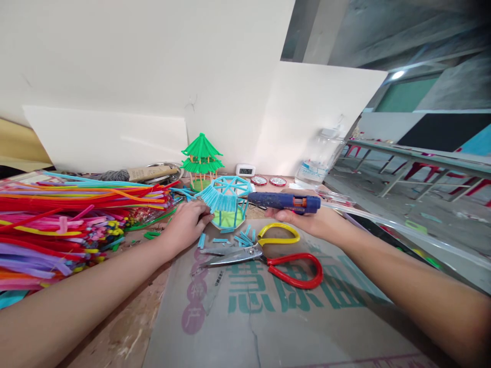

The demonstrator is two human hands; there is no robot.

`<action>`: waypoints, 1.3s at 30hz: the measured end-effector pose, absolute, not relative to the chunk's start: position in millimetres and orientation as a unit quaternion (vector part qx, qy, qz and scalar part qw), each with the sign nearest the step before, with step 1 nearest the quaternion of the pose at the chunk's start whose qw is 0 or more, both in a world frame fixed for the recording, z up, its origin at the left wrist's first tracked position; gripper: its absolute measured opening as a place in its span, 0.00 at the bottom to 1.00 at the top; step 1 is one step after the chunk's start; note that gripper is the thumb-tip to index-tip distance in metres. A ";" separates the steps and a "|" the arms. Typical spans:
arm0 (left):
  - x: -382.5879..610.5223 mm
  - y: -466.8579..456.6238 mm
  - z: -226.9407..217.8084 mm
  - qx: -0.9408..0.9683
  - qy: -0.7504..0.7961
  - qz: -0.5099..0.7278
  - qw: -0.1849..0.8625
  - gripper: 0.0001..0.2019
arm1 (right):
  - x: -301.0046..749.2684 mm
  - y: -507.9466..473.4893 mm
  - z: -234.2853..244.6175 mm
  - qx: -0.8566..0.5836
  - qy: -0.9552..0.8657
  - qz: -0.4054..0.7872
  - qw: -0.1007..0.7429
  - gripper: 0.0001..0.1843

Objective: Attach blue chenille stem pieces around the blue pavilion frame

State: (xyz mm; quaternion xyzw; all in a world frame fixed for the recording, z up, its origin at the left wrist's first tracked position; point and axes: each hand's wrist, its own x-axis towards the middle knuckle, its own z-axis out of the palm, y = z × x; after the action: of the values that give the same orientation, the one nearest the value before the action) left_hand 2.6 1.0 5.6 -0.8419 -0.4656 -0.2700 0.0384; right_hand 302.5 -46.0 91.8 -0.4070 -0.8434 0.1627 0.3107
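Observation:
My left hand rests against the left side of a light blue pavilion model made of straw pieces, with its fingers curled on the model's edge. My right hand is wrapped round a blue glue gun, whose nozzle points left at the model's roof. Short blue straw cuttings lie just in front of the model. A finished green pavilion stands behind it.
Scissors with a red and a yellow handle lie on grey cardboard in front. A big pile of coloured pipe cleaners fills the left. A water bottle, a small clock and white boards stand behind.

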 end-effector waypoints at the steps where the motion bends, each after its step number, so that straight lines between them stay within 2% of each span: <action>1: 2.6 1.0 5.5 -0.842 -0.465 -0.271 0.039 0.12 | 302.4 -46.4 92.1 -0.407 -0.844 0.167 0.307 0.18; 8: 3.3 -0.1 5.5 -0.842 -0.465 -0.269 0.047 0.12 | 296.4 -50.1 96.3 -0.440 -0.826 0.129 0.327 0.15; 29: 3.8 -0.7 6.9 -0.841 -0.470 -0.265 0.041 0.12 | 291.7 -47.1 89.6 -0.436 -0.809 0.172 0.356 0.14; 39: 4.2 -1.1 7.3 -0.842 -0.470 -0.260 0.050 0.12 | 288.7 -49.4 92.5 -0.441 -0.807 0.199 0.339 0.17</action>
State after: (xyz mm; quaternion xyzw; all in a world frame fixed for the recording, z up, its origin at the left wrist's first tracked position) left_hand 4.2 -1.1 7.3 -0.8422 -0.4698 -0.2598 0.0501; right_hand 288.7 -49.4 92.5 -0.4415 -0.8068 0.1988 0.3386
